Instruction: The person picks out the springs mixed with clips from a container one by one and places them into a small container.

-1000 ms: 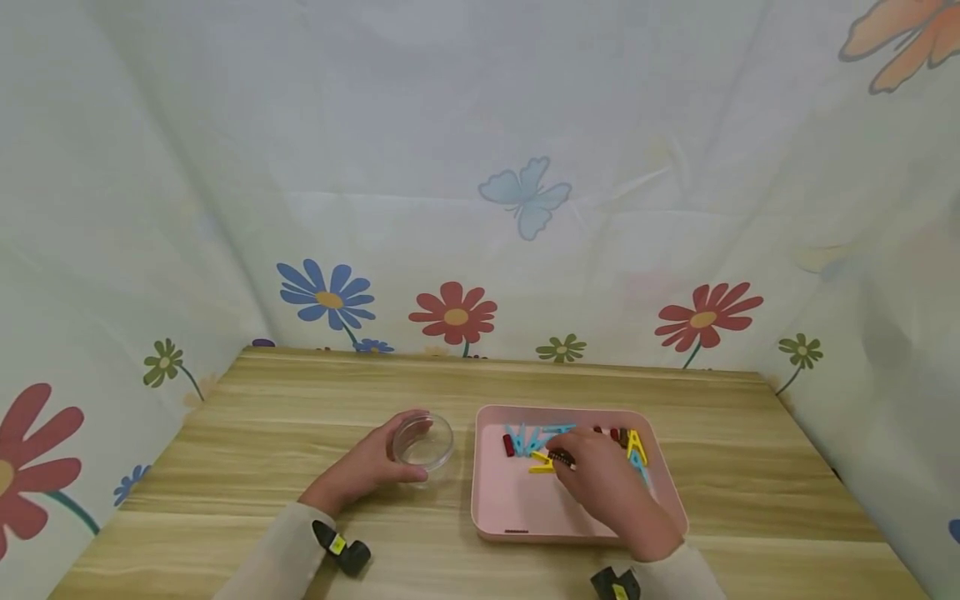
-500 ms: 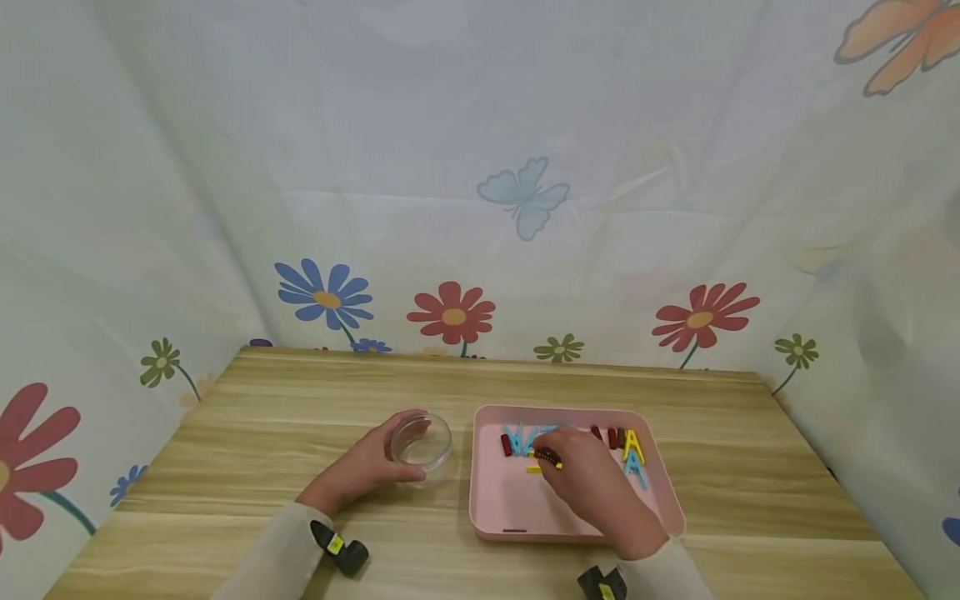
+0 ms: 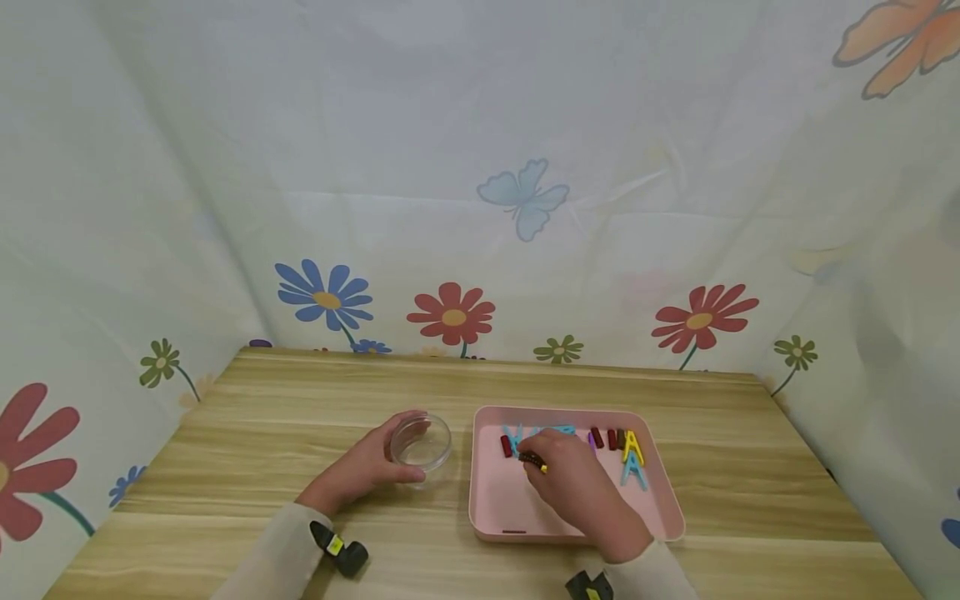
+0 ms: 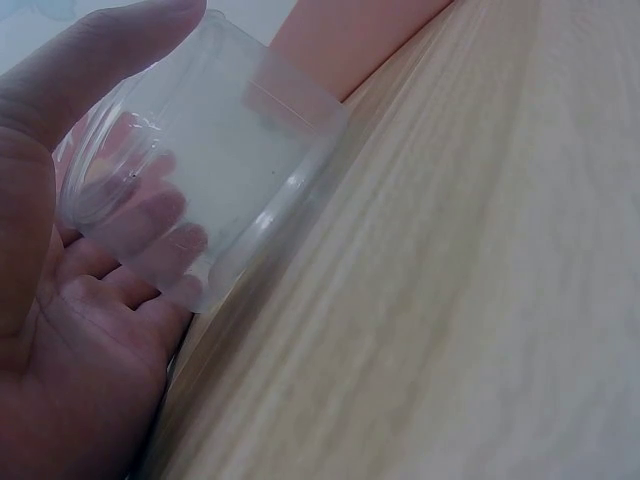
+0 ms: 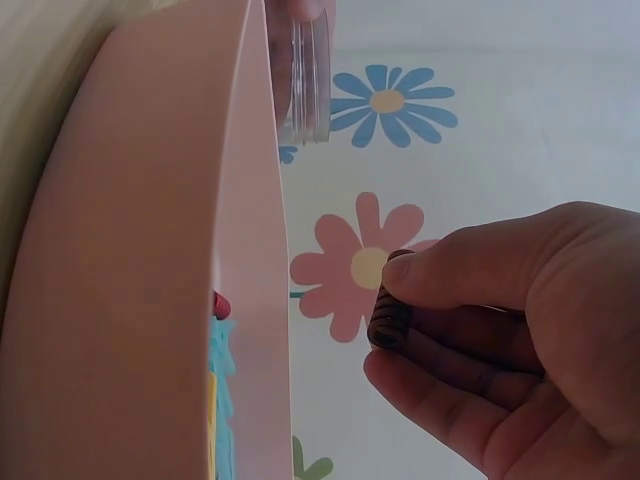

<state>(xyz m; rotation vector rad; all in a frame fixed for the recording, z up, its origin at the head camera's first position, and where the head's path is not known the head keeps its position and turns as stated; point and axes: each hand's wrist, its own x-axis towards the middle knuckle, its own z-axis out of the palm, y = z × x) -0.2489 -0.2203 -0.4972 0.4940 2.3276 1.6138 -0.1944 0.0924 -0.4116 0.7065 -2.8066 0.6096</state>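
My left hand [image 3: 367, 465] curls its thumb and fingers around a clear round plastic jar [image 4: 255, 165], which stands on the table left of the pink tray [image 3: 517, 510]. No contents show inside the jar. Over the tray, my right hand [image 3: 581, 483] pinches a dark brown ridged cylinder [image 5: 390, 310] between thumb and fingers. Below and around that hand lie light blue clothespins [image 3: 633, 473], a yellow clothespin [image 3: 632, 446] and several dark red cylinders [image 3: 506, 447]. The right hand partly hides the tray's middle and some of the pieces.
The wood-grain table [image 3: 337, 392] reaches back to a white curtain [image 3: 360, 167] printed with flowers and butterflies. A purple piece [image 3: 592, 442] shows beside my right hand, partly covered. The tray has low raised walls.
My right hand has moved a little left over the tray with the brown cylinder, uncovering the purple piece and more clothespins on the right. The left hand and jar stay put.
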